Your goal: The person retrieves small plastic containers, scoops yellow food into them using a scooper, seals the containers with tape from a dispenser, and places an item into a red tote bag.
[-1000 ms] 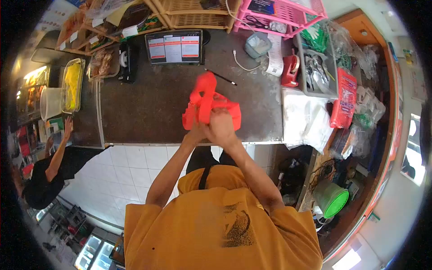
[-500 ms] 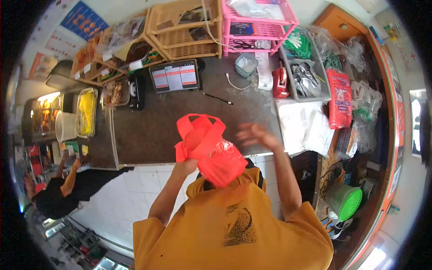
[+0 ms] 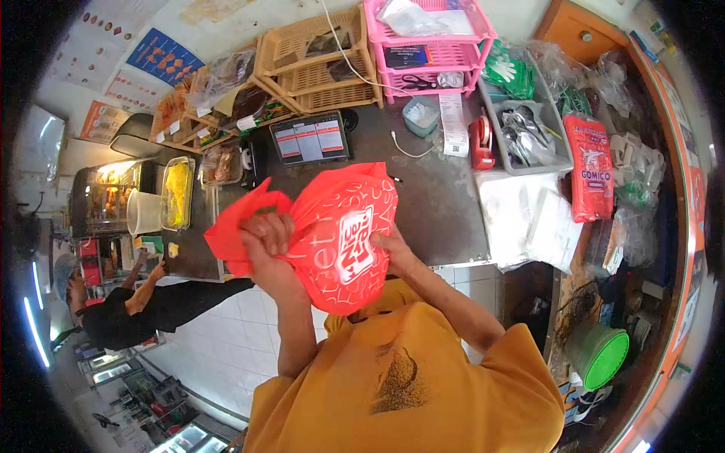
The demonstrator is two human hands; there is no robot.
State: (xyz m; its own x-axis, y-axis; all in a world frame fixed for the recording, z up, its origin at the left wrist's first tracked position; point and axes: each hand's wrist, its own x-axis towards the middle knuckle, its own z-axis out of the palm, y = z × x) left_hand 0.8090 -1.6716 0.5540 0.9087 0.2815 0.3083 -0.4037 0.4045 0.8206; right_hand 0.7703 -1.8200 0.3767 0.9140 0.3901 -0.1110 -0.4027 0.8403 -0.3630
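Observation:
A red carrier bag (image 3: 332, 249) with white printed lettering is held up in front of my chest, over the near edge of the counter. Its body looks full and rounded. My left hand (image 3: 266, 238) is closed around the bag's gathered upper part, and loose red handle material sticks out past the fist to the left. On the bag's right side, my right hand (image 3: 393, 251) grips it with the thumb on the printed face; the other fingers are mostly hidden behind it. What the bag contains is hidden.
Behind the bag, a tablet (image 3: 310, 139) stands on the dark counter (image 3: 438, 219). To the right are a tape dispenser (image 3: 481, 143), a grey cutlery bin (image 3: 559, 155) and a red bag pack (image 3: 589, 170). Another person (image 3: 136, 313) works at the far left.
The bag has risen and turned its printed side into view. My right hand, earlier apart over the counter, now grips its side. The head view has shifted slightly.

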